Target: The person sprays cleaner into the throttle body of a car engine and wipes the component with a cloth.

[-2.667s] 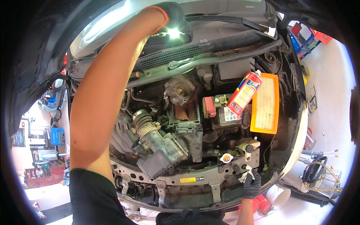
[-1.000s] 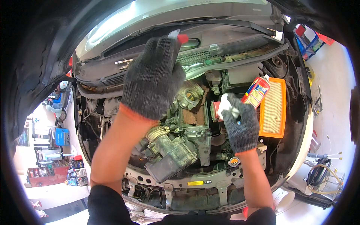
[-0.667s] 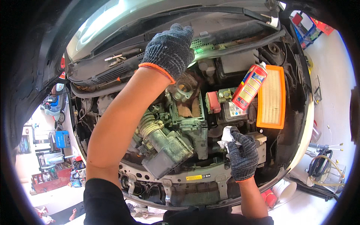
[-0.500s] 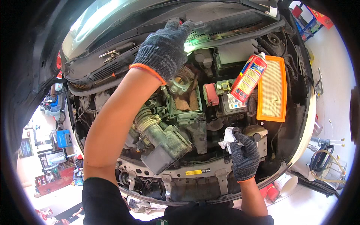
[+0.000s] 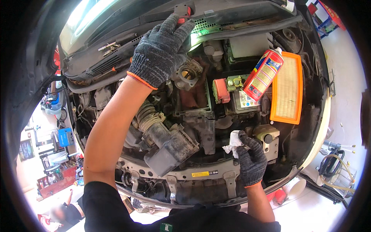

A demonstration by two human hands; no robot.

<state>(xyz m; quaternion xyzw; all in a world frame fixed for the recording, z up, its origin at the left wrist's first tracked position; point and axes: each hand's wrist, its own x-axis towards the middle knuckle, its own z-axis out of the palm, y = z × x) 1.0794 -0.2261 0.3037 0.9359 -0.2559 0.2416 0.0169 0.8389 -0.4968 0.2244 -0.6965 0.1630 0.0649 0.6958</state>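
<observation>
My left hand (image 5: pixel 158 54), in a grey knitted glove, reaches to the windshield cowl with its fingers closed on a black and red work light (image 5: pixel 182 12) that gives a green-white glow. Just below it is a metal throttle body (image 5: pixel 186 77) above an open, dirty filter housing (image 5: pixel 195 106). My gloved right hand (image 5: pixel 251 162) pinches a crumpled white paper towel (image 5: pixel 234 141) over the front right of the engine bay, beside a reservoir (image 5: pixel 272 147). A red spray can (image 5: pixel 261 77) lies tilted across the battery (image 5: pixel 251 108), next to an orange-framed air filter (image 5: pixel 288 89).
A loose intake housing with hose (image 5: pixel 166 154) lies front left, and metal tools (image 5: pixel 108 47) sit on the cowl. The raised hood arches overhead. A toolbox (image 5: pixel 58 181) and another person (image 5: pixel 69 212) are at lower left; equipment with tubing (image 5: pixel 336 174) stands at right.
My left hand rose to the cowl, and the red end of the light now shows past my fingers. My right hand with the towel dropped back from near the battery toward the front.
</observation>
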